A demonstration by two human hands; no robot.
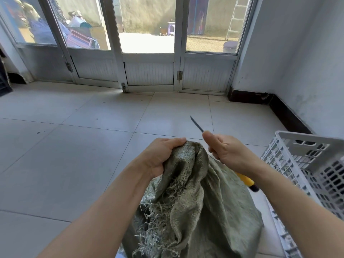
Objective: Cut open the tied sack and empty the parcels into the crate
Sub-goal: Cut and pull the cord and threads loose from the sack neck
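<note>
A grey-green woven sack (195, 202) with a frayed edge stands on the floor between my forearms. My left hand (161, 155) grips the bunched top of the sack. My right hand (226, 150) holds a utility knife (245, 180) with a yellow handle just right of the sack's neck. Its thin blade (196, 123) points up and away over the floor. A white slatted plastic crate (305, 161) stands to the right of the sack. No parcels are visible; the sack hides its contents.
Pale floor tiles (74, 155) spread ahead and to the left. Glazed metal doors (149, 71) close off the far side, with a yard beyond. A white wall with a dark skirting board (283, 110) runs along the right behind the crate.
</note>
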